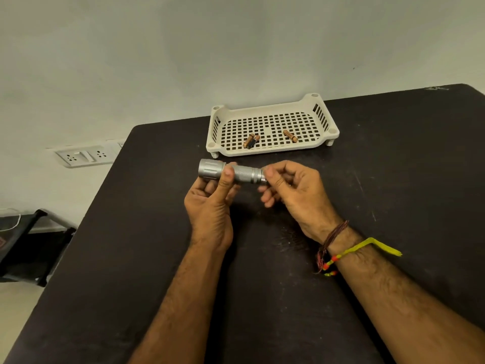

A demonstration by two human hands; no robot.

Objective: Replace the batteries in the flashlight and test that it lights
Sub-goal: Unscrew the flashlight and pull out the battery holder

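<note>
A silver flashlight (241,173) lies sideways in the air above the black table (157,232), its wide head pointing left. My left hand (212,203) grips it near the head, thumb across the barrel. My right hand (291,190) pinches the tail end with thumb and fingertips; the tail cap itself is hidden by the fingers. In the white perforated tray (275,151) behind lie a pair of batteries (251,141) side by side at the left and a single battery (290,135) to the right.
The tray stands at the table's far edge near the wall. A wall socket panel (84,156) sits at the left. A dark chair or stand (31,245) is beside the table's left edge. String bracelets circle my right wrist (333,248).
</note>
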